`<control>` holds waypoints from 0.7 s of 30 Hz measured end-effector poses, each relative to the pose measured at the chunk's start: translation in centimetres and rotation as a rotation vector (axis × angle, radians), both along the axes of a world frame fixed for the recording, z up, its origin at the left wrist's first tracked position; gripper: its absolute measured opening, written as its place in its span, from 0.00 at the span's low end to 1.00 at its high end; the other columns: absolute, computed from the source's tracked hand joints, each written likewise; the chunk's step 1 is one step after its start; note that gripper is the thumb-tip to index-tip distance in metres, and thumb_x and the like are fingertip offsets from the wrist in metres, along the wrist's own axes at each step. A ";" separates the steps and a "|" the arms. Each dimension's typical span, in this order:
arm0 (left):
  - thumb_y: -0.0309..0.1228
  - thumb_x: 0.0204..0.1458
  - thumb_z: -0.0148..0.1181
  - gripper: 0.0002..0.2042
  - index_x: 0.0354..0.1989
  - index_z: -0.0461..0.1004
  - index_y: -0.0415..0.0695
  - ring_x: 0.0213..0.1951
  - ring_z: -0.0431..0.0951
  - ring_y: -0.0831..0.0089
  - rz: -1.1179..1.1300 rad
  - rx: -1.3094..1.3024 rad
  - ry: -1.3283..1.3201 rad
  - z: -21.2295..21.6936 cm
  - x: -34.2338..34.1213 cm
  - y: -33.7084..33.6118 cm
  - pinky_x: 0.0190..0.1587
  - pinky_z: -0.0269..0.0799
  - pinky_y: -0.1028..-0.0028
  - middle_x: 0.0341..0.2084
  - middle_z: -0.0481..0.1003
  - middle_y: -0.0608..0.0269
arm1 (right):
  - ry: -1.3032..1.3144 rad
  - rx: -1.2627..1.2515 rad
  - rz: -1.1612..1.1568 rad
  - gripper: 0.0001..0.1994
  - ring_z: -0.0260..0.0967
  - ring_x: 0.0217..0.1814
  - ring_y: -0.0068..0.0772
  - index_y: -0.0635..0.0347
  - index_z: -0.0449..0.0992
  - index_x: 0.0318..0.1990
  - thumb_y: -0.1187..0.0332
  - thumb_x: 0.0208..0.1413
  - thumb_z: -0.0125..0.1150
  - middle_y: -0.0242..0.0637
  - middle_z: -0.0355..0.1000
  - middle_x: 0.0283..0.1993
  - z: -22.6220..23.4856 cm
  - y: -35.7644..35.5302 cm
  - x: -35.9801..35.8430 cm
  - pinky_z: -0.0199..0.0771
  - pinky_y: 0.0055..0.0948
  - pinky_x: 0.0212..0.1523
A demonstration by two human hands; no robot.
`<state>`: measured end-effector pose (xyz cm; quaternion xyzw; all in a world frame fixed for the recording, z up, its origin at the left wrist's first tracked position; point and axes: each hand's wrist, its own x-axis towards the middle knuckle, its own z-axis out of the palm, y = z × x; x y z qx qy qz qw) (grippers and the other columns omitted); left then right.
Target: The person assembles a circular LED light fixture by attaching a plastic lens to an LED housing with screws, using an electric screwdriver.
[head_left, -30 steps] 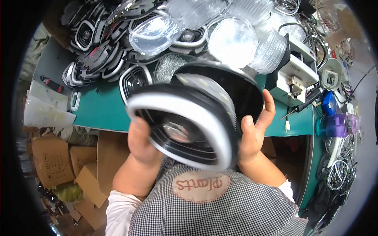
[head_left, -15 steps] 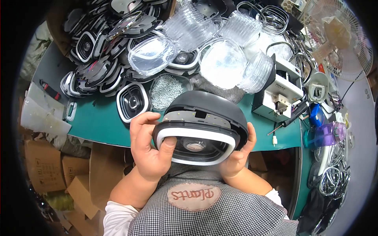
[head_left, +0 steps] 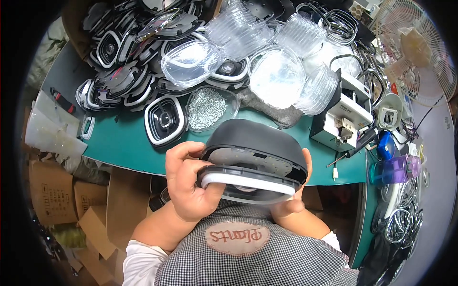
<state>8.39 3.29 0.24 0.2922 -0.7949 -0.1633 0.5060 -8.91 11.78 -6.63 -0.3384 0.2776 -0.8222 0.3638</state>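
Close to my body, above the table's front edge, I hold a black rounded housing point(head_left: 255, 136) together with a white-rimmed black front frame point(head_left: 257, 183). A gap parts the two along the top, and a pale board point(head_left: 238, 158) with small yellow spots shows inside. My left hand point(head_left: 193, 186) is closed on the left end of the frame, its thumb over the front. On the right, my right hand point(head_left: 296, 202) grips the housing's side; some of its fingers are hidden behind it. A similar white-rimmed frame point(head_left: 165, 120) lies beyond, beside a clear dish of screws point(head_left: 207, 108).
Many black-and-white frames point(head_left: 109, 50) are heaped at the far left, with stacked clear covers point(head_left: 276, 76) in the middle. At right stand a white boxy device point(head_left: 341, 114), a purple bottle point(head_left: 400, 169), coiled cables point(head_left: 403, 221) and a fan point(head_left: 415, 47). Cardboard boxes point(head_left: 52, 193) are at lower left.
The housing and frame have tilted, so the frame's front now shows more edge-on and the board inside is more exposed. Both hands keep their hold and sit slightly further right.
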 end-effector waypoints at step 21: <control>0.38 0.45 0.72 0.21 0.30 0.63 0.39 0.37 0.72 0.60 0.050 0.130 0.070 0.0 -1.5 -1.9 0.41 0.69 0.68 0.38 0.72 0.49 | 0.192 -0.042 0.030 0.69 0.53 0.72 0.46 0.56 0.30 0.73 0.42 0.33 0.78 0.46 0.49 0.72 0.2 -0.8 -0.1 0.54 0.45 0.70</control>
